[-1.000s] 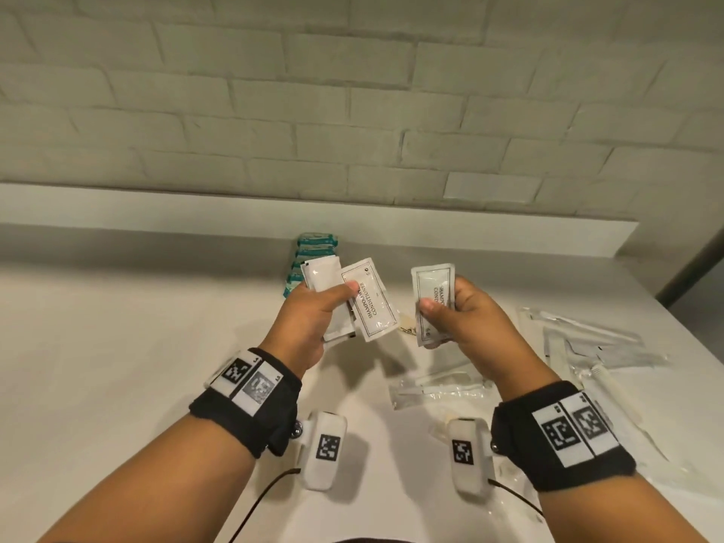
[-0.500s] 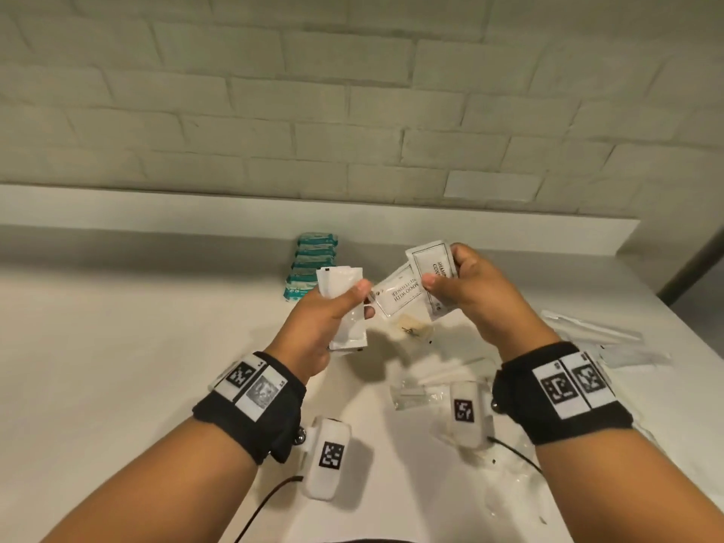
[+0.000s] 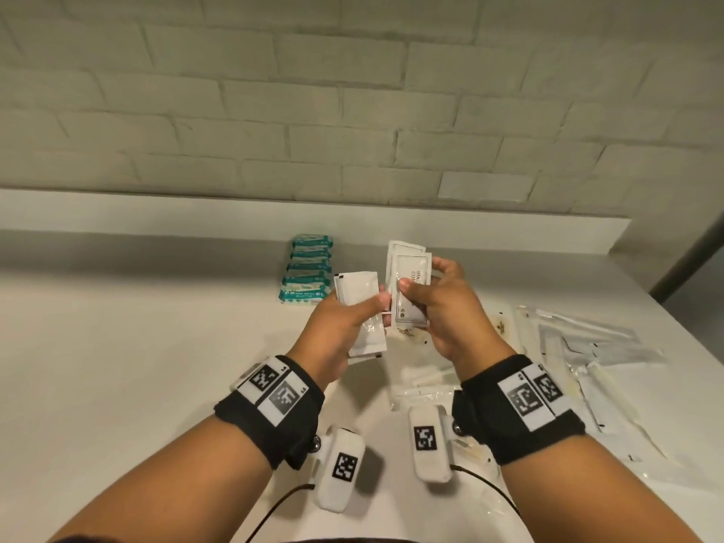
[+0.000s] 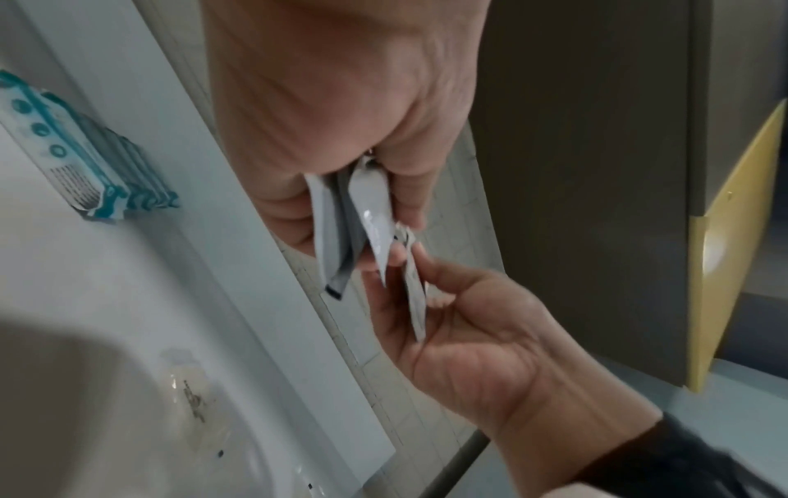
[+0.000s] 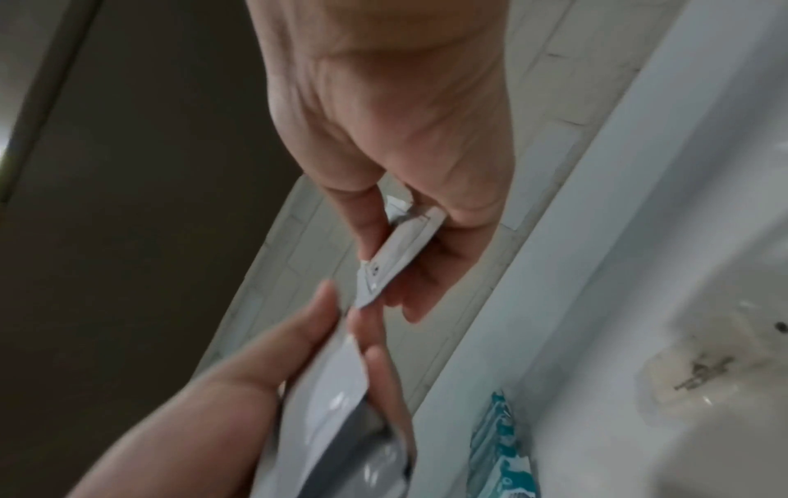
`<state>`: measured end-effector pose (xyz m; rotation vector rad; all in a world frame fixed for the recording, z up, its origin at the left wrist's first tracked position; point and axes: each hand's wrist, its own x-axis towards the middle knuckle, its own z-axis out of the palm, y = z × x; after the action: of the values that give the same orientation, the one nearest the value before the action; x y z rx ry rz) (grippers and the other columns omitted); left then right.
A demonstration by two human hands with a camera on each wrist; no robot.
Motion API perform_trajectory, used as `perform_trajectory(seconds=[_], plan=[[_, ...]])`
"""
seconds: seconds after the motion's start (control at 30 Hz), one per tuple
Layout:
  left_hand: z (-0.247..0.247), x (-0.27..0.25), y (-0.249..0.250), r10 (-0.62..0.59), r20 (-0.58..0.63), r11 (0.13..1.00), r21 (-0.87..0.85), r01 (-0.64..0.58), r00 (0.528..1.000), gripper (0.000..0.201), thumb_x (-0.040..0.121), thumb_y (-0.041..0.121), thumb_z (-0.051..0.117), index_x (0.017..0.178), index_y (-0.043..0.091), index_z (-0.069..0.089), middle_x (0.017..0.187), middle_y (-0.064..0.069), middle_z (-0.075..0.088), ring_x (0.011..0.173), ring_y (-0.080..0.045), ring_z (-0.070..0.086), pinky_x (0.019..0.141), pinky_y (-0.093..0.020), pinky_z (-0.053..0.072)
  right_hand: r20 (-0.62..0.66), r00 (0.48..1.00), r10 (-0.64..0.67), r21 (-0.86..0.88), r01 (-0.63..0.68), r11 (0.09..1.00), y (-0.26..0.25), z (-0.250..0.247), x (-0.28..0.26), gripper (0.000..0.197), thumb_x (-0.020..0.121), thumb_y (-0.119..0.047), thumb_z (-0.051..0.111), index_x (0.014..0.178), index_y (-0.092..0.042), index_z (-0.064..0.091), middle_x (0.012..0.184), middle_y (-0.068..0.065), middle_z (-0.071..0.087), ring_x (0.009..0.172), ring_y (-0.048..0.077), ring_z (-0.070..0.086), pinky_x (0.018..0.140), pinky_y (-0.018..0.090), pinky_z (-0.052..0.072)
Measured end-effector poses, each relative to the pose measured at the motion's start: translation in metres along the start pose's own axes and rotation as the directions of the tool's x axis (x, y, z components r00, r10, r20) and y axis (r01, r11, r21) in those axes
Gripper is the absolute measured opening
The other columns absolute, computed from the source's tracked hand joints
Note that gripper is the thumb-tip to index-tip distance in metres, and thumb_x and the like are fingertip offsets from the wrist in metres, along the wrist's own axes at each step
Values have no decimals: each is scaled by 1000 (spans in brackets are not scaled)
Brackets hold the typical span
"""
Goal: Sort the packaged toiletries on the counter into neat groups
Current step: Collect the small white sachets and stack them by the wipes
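Note:
Above the white counter (image 3: 137,366), my two hands meet at the middle of the head view. My left hand (image 3: 374,307) grips a small stack of plain white sachets (image 3: 358,295), thumb on top. My right hand (image 3: 425,291) pinches two white sachets with black printed frames (image 3: 407,268), held upright right beside the left stack. In the left wrist view the left-hand sachets (image 4: 337,236) fan out under the palm, and the right hand (image 4: 430,286) pinches its sachets (image 4: 416,303) edge-on. In the right wrist view the printed sachets (image 5: 396,249) touch the left hand's stack (image 5: 337,387).
A neat row of teal wipe packs (image 3: 307,274) lies by the back ledge, left of the hands. Clear-wrapped long items (image 3: 587,346) are strewn over the right side of the counter, and a few more (image 3: 423,386) lie under my wrists. A brick wall (image 3: 352,111) stands behind.
The hands came together. My right hand took the printed sachet from my left hand and now holds it with its own; my left keeps the plain white ones.

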<state>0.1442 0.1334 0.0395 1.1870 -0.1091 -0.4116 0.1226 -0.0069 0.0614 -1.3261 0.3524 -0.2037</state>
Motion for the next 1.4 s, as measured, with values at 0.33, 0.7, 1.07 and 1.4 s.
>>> perform_trajectory(seconds=[0.33, 0.7, 1.07, 1.4], plan=[[3, 1, 11, -147, -40, 988, 44, 148, 988, 49, 91, 60, 42, 92, 21, 73, 86, -7, 76, 73, -25, 74, 58, -36, 58, 269, 963, 23, -25, -17, 1000, 9, 13, -20, 33, 79, 9, 67, 108, -8, 66, 99, 12, 73, 82, 22, 70, 68, 29, 58], [-20, 8, 14, -250, 39, 968, -16, 251, 968, 31, 81, 36, 66, 101, 11, 64, 84, -7, 70, 64, -17, 65, 56, -27, 53, 326, 849, -416, -336, 515, 789, -2, -12, -11, 30, 72, 20, 66, 90, -2, 75, 89, 3, 56, 85, 9, 58, 75, 17, 51], [-30, 19, 13, 43, -236, 999, 30, -37, 971, 14, 85, 3, 66, 97, 9, 66, 81, -8, 72, 61, -17, 69, 67, -35, 54, 222, 968, -112, -392, 194, 899, 23, -40, -24, 17, 91, -11, 62, 105, -20, 62, 83, -7, 73, 71, 2, 67, 60, 13, 49], [-12, 10, 16, 28, -14, 998, 56, -28, 1000, 15, 91, 13, 62, 104, 18, 68, 95, -7, 74, 86, -23, 72, 72, -41, 59, 173, 982, -78, -45, 87, 995, 17, -5, -16, 28, 86, 5, 62, 107, -12, 57, 111, 21, 68, 95, 33, 67, 86, 52, 54]])
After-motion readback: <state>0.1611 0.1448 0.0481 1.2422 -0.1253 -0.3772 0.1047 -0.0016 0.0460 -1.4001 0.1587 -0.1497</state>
